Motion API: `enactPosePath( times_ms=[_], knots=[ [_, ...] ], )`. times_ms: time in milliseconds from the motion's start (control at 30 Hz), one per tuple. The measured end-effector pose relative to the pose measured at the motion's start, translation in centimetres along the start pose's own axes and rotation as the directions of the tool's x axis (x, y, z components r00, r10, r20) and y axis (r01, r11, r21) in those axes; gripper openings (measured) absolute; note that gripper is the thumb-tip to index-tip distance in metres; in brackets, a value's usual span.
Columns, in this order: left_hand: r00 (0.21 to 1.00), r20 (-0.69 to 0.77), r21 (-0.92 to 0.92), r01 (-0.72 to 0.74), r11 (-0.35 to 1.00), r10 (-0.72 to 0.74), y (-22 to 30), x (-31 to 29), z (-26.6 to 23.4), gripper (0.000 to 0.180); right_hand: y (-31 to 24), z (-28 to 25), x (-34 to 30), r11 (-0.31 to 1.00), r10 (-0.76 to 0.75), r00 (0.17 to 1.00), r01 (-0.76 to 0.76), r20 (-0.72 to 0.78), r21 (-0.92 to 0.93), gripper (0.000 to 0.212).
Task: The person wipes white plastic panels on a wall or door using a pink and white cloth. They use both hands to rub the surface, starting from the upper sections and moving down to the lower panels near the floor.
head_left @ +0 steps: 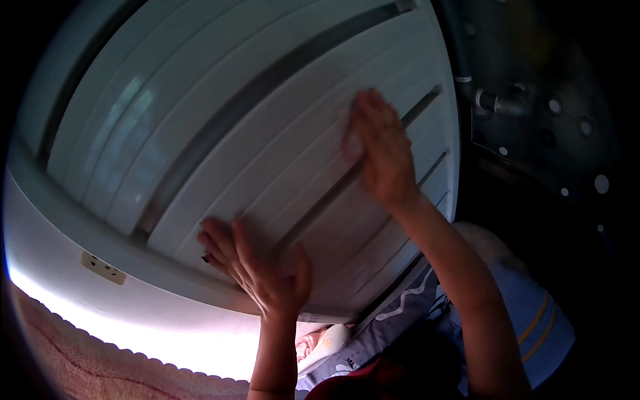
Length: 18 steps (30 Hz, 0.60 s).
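A large white slatted panel (267, 153), which looks like a bed headboard, fills most of the view, with dark grooves between its wide boards. My left hand (250, 267) lies against its lower left part, fingers spread and nothing in them. Something dark, perhaps a ring, shows at one finger. Higher and to the right, my right hand (387, 150) presses on the boards with its fingers stretched upward. Under its thumb side shows a pale, pink-edged cloth (350, 141); motion blurs it, and most of it is hidden by the hand.
A wall socket (103, 267) sits on the white wall at the lower left, above a pinkish scalloped-edge fabric (100, 353). Grey patterned bedding (407, 300) and a blue fabric with yellow stripes (547, 327) lie at the lower right. Dark dotted fabric (533, 127) hangs beyond the panel.
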<state>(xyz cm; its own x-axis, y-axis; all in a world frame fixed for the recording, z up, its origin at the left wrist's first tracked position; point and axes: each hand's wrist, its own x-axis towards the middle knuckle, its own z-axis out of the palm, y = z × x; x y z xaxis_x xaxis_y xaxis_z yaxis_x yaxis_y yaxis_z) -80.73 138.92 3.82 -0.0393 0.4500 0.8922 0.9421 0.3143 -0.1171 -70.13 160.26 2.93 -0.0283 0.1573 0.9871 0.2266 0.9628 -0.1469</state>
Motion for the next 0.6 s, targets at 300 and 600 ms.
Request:
enactPosePath(
  times_ms=[300, 600],
  knots=[
    [0.999, -0.047, 0.005, -0.024, 1.0, 0.024, -0.4, -0.4, 1.1, 0.076, -8.3, 2.8, -1.4, 0.93, -0.306, 0.948, 0.279, 0.084, 0.239, 0.049],
    [0.999, -0.044, 0.063, -0.029, 0.998, 0.032, 0.1, -0.2, 1.1, 0.076, 9.6, 0.3, 3.3, 0.997, 0.003, 0.965, 0.017, -0.261, 0.074, 0.054]
  ],
)
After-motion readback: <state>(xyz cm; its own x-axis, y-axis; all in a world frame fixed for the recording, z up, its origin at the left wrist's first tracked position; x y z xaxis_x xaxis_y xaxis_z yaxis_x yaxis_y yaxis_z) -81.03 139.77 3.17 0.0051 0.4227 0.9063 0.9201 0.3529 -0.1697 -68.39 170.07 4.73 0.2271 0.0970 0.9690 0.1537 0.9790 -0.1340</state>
